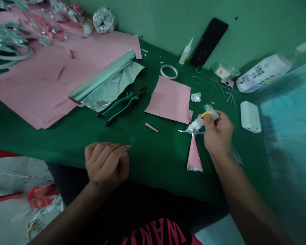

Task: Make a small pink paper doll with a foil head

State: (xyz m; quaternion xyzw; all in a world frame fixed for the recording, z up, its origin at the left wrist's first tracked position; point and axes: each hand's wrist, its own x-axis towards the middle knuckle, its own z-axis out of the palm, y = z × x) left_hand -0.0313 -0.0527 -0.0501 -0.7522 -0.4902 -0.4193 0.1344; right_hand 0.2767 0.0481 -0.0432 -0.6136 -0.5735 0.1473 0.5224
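My right hand is closed around a small glue bottle with a yellow label. The bottle tilts down to the left, its tip at a twisted foil piece. Below that foil lies a pink paper cone with foil showing at its wide end. My left hand hovers at or rests near the front edge of the table, fingers curled together; whatever may be inside them is hidden. A thin pink paper strip and a pink paper sheet lie between and beyond my hands.
Pliers and a foil roll lie left of centre, near large pink paper. Behind stand another glue bottle, a tape roll and a phone. A white power bank and a plastic bottle are right.
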